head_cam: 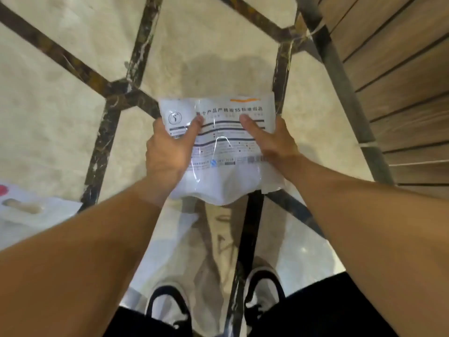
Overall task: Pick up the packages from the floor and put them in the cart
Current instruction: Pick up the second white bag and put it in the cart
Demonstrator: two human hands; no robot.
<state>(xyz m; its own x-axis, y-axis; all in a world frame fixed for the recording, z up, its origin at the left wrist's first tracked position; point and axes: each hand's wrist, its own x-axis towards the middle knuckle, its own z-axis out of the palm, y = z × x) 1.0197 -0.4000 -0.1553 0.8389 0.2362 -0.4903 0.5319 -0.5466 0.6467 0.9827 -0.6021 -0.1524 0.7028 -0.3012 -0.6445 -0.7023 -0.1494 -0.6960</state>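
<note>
A white plastic package [226, 166] with black printed text and an orange stripe is held in the air above the floor, in front of me. My left hand [167, 154] grips its left edge, thumb on top. My right hand [269, 142] grips its right edge, thumb pressed on the printed face. Another white package [26, 215] with a red mark lies on the floor at the left edge. A further flat clear-white package [167, 242] lies on the floor under my arms. No cart is in view.
The floor [60, 132] is glossy beige marble with dark inlaid strips. A wood-panelled wall [401, 81] with a dark baseboard runs along the right. My two black-and-white shoes [263, 285] stand at the bottom centre.
</note>
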